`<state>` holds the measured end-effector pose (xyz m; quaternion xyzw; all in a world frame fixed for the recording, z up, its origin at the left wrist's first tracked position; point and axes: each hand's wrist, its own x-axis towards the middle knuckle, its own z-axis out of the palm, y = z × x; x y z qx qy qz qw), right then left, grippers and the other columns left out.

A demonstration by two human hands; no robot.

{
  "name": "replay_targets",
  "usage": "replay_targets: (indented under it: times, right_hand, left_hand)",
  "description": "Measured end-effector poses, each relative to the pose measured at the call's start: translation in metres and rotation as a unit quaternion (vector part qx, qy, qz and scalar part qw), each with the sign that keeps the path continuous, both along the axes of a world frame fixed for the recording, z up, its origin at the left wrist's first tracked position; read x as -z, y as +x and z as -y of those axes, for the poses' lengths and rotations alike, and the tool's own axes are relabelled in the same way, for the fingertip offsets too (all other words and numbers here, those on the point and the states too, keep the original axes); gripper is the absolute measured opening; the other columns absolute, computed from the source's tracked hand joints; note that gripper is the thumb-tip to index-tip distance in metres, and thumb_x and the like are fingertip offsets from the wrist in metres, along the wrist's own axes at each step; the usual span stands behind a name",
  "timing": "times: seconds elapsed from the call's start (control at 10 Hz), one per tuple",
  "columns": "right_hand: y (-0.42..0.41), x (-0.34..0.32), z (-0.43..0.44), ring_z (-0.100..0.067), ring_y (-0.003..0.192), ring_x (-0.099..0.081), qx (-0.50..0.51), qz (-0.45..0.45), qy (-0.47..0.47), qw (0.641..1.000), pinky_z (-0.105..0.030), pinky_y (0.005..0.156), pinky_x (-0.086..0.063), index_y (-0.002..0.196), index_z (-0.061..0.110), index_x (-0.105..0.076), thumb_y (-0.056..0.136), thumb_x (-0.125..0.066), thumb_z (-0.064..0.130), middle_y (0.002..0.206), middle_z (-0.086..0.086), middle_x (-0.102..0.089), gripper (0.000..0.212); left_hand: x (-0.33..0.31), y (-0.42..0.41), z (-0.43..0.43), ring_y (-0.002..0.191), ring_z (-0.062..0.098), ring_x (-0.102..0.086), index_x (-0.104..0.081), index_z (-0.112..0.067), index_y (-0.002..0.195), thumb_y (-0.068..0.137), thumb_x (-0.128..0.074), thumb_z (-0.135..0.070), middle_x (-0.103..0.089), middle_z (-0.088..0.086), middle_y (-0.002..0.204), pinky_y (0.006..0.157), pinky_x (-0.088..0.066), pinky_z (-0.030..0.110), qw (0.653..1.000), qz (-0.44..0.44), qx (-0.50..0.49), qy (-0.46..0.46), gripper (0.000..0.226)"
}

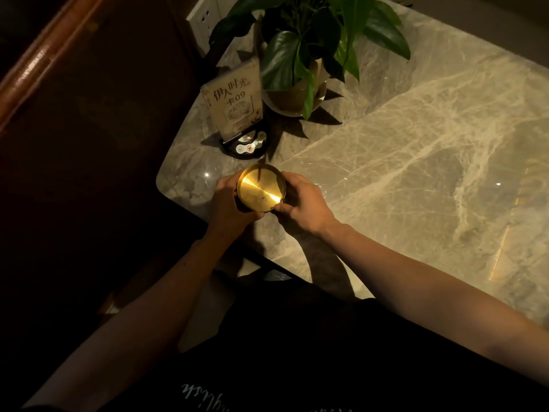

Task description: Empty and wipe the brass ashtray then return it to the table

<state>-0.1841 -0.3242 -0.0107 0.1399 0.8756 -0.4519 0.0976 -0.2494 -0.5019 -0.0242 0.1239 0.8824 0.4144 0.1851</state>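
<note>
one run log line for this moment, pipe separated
both hands grip round brass ashtray | left hand on left rim | right hand on right rim | over near corner of grey marble table | inside looks empty

The table [416, 138] in front of me was a pale marble slab with light veins and a rounded near-left corner. On it, toward the far left, stood a potted plant [300, 63] in a light pot, its leaves hanging over the top. Just beside the pot, nearer to me, stood a card holder [233, 107] marked 09, on a dark base with small round buttons.
</note>
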Motion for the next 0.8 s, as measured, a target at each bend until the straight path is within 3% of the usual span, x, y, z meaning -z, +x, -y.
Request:
replay_targets:
  times: [0.2, 0.3, 0.4, 0.5, 0.6, 0.8]
  right_hand:
    - [-0.008, 0.003, 0.012, -0.023, 0.126, -0.050, -0.010, 0.000, 0.001, 1.000, -0.015, 0.100, -0.029, 0.139, 0.008, -0.047, 0.074, -0.079, 0.014, 0.136, -0.012, -0.054, 0.073]
    - [-0.015, 0.007, 0.019, -0.023, 0.125, -0.051, -0.019, -0.003, 0.006, 1.000, -0.016, 0.100, -0.030, 0.138, 0.009, -0.048, 0.074, -0.080, 0.015, 0.136, -0.011, -0.055, 0.072]
    - [-0.021, 0.008, 0.025, -0.023, 0.123, -0.052, -0.026, -0.005, 0.011, 1.000, -0.017, 0.100, -0.031, 0.138, 0.009, -0.048, 0.074, -0.079, 0.016, 0.134, -0.011, -0.056, 0.071]
    - [-0.029, 0.008, 0.032, -0.025, 0.123, -0.052, -0.032, 0.001, 0.020, 0.999, -0.021, 0.102, -0.033, 0.138, 0.008, -0.048, 0.075, -0.079, 0.017, 0.132, -0.012, -0.056, 0.070]
    - [-0.032, 0.008, 0.034, -0.026, 0.123, -0.052, -0.037, 0.008, 0.021, 0.999, -0.023, 0.104, -0.034, 0.138, 0.007, -0.048, 0.075, -0.079, 0.018, 0.133, -0.012, -0.056, 0.071]
    - [-0.030, 0.004, 0.030, -0.027, 0.122, -0.053, -0.038, 0.003, 0.001, 0.999, -0.024, 0.103, -0.036, 0.138, 0.007, -0.048, 0.076, -0.078, 0.015, 0.132, -0.012, -0.056, 0.069]
  left_hand:
    - [0.010, -0.005, 0.015, 0.111, 0.016, -0.055, -0.055, -0.011, 0.126, 0.048, -0.091, -0.028, -0.056, 0.011, 0.124, 0.087, -0.050, 0.025, 1.000, -0.005, -0.002, -0.020, 0.088]
    - [0.014, -0.006, 0.023, 0.116, 0.015, -0.050, -0.052, -0.011, 0.132, 0.050, -0.092, -0.020, -0.052, 0.010, 0.129, 0.089, -0.046, 0.021, 1.000, -0.006, -0.019, -0.016, 0.091]
    - [0.015, -0.010, 0.029, 0.116, 0.020, -0.053, -0.053, -0.010, 0.128, 0.050, -0.091, -0.022, -0.055, 0.013, 0.126, 0.090, -0.051, 0.032, 1.000, -0.020, -0.017, -0.011, 0.088]
    - [0.012, -0.011, 0.034, 0.111, 0.022, -0.055, -0.055, -0.009, 0.126, 0.052, -0.091, -0.023, -0.058, 0.010, 0.121, 0.085, -0.053, 0.034, 0.999, -0.033, -0.024, -0.006, 0.084]
    - [0.011, -0.009, 0.034, 0.113, 0.020, -0.050, -0.051, -0.007, 0.131, 0.055, -0.091, -0.019, -0.053, 0.009, 0.124, 0.084, -0.047, 0.027, 0.999, -0.031, -0.029, -0.008, 0.086]
    - [0.006, -0.005, 0.032, 0.121, 0.016, -0.042, -0.042, -0.009, 0.139, 0.059, -0.090, -0.016, -0.046, 0.015, 0.136, 0.093, -0.040, 0.026, 0.999, -0.008, -0.043, 0.002, 0.094]
